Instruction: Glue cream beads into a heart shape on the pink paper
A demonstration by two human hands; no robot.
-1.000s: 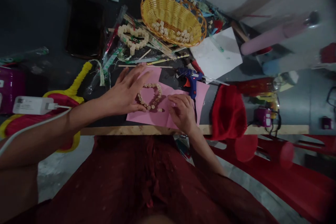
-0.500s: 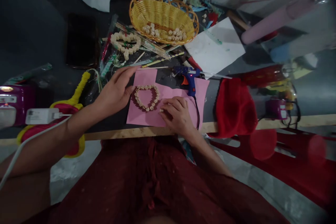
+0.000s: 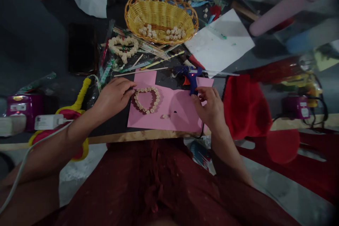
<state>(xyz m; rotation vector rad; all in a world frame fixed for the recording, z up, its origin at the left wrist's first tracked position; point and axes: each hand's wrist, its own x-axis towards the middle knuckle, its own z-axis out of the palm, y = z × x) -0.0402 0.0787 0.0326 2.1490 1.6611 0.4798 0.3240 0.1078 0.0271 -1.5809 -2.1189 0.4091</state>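
A heart-shaped ring of small pale pieces (image 3: 147,100) lies on pink paper (image 3: 182,104). My left hand (image 3: 116,93) is at the ring's left side, thumb and fingertips close together near its upper left edge; whether they pinch anything is too small to tell. My right hand (image 3: 210,106) reaches the handle of a blue glue gun (image 3: 191,76), its fingers curved apart around the lower end. The gun lies on its side with a clear stick out of its back. A small loose piece (image 3: 165,116) rests on the paper, right of the ring.
Behind lies a yellow wicker basket (image 3: 161,17) with pale pieces. Left of it are a second heart (image 3: 123,47), sticks and wrappers, and a dark phone (image 3: 82,48). White paper (image 3: 221,40) and red cloth (image 3: 245,107) are at the right. A white cable crosses my left forearm.
My right hand has moved right, from beside the ring to the glue gun's handle. A small piece now shows on the paper where that hand was. My left hand has barely moved.
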